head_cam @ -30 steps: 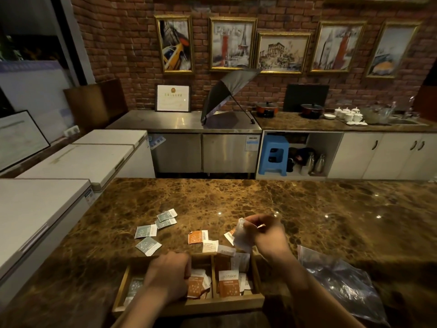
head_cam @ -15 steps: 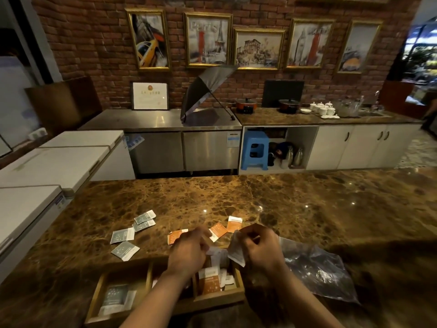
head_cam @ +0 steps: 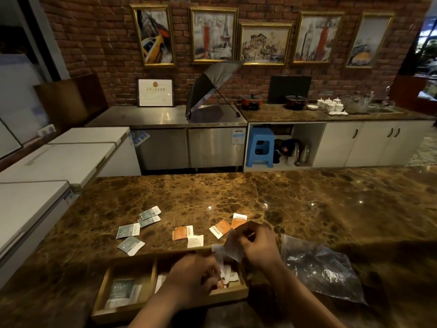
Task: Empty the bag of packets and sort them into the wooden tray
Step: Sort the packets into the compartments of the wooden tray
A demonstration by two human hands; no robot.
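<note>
The wooden tray (head_cam: 101, 290) lies at the near edge of the marble counter, a teal packet (head_cam: 120, 288) in its left compartment. My left hand (head_cam: 192, 278) is down in the right compartment among white and orange packets, fingers curled on them. My right hand (head_cam: 259, 245) hovers just above the tray's right end, pinching a pale packet (head_cam: 233, 247). Several teal packets (head_cam: 128, 230) lie loose on the counter to the left. Orange packets (head_cam: 182, 233) and one white packet (head_cam: 195, 241) lie beyond the tray. The clear plastic bag (head_cam: 324, 268) lies flat to the right.
White chest freezers (head_cam: 56, 162) border the counter's left side. Across an aisle stand steel cabinets with an open umbrella (head_cam: 210, 88), a blue stool (head_cam: 260, 147), pots and cups on a back counter. The brown marble counter (head_cam: 236, 195) stretches far ahead and right.
My left hand has moved right, from the tray's middle into its right compartment. My right hand stays over the tray's right end with its pale packet. The view shifted sideways.
</note>
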